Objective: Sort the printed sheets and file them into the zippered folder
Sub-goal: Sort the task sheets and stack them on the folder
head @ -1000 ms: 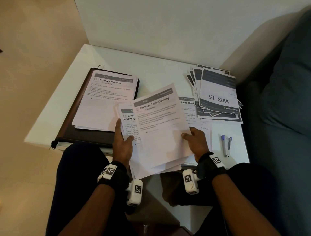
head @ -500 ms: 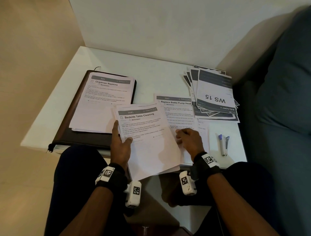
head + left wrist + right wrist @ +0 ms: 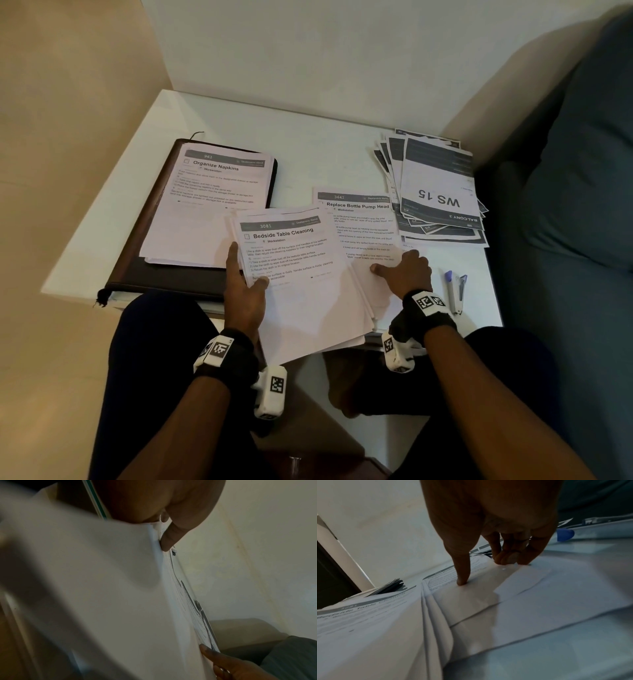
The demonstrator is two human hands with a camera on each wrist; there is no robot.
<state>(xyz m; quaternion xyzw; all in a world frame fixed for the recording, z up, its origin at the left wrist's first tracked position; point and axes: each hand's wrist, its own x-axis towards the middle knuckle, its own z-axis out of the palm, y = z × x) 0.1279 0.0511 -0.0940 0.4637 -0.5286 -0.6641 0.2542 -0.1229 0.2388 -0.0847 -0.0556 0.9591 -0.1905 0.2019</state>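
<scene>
White table (image 3: pixel 308 144); left hand (image 3: pixel 245 294) grips flat sheets (image 3: pixel 301 274).

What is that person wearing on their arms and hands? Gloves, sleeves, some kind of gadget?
No gloves or sleeves: both forearms and hands are bare. The left hand and right hand each have a black wrist strap carrying white blocks printed with black square code markers, and a small white camera unit hanging under the wrist.

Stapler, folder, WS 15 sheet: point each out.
stapler (image 3: pixel 457 291), head view, on its body.
folder (image 3: pixel 164 279), head view, bare cover below the papers.
WS 15 sheet (image 3: pixel 438 200), head view, on the printed title.
</scene>
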